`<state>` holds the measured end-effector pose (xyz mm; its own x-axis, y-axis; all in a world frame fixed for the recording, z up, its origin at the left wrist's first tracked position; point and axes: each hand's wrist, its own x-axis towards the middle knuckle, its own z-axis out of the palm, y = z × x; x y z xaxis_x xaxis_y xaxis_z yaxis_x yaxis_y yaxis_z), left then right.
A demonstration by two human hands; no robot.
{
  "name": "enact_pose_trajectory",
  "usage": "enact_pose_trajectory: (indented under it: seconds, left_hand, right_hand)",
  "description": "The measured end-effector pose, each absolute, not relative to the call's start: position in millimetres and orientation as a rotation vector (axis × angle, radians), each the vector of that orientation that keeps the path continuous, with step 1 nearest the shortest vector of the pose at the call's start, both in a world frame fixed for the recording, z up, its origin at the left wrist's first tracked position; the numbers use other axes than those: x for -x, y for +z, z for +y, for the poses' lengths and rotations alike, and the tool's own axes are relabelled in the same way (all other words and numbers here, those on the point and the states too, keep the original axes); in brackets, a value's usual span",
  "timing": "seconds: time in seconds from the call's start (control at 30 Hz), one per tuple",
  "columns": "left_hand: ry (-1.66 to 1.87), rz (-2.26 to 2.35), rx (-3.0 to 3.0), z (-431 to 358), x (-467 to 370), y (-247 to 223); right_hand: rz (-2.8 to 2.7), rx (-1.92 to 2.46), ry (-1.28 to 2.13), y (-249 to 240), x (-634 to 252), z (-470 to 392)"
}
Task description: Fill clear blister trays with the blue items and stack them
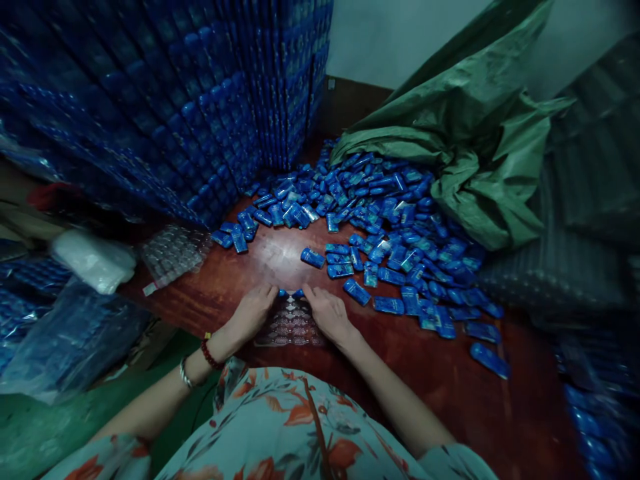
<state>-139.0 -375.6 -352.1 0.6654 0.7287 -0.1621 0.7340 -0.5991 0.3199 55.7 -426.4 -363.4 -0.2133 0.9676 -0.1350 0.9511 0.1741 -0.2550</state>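
Observation:
A clear plastic tray with rows of moulded pockets [291, 328] lies in front of me at the table's near edge. At its far end my left hand [256, 310] has its fingers closed on a small blue pack [283, 293], much of it hidden by the fingertips. My right hand [325, 312] closes its fingers on another blue pack [299, 293] just beside it, also partly covered. The nearer pockets of the tray hold no blue packs. Past my hands spreads a heap of loose blue packs [370, 193], a few lying singly close to my right hand.
Tall stacks of filled blue trays [200, 100] rise at the back left. A green sack [480, 147] lies over the heap's far right. On the left are a pile of clear trays [175, 253] and a white plastic bundle [95, 260]. The table [225, 287] is reddish brown.

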Motion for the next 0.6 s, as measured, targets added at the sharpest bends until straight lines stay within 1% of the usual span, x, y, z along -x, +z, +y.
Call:
enact_pose_trajectory:
  seconds: [0.1,0.2,0.4,0.5,0.6]
  left_hand:
    - [-0.175,1.093,-2.609,-377,128,-351]
    - [-0.217,1.034,-2.676,-379,126,-353]
    - [-0.013,0.982,-2.670,-371,133,-366]
    - [0.085,0.902,-2.665,-352,126,-364]
    - [0.286,0.895,-2.577,-320,112,-356]
  right_hand:
    - [-2.526,1.966,0.406,-350,-48,-422]
    - [-2.603,1.959,0.386,-346,-43,-421]
    - [-2.488,2.043,0.330,-352,-47,-428]
    - [-2.331,2.067,0.393,-349,-60,-428]
    - [-2.109,2.132,0.411,-344,-85,-423]
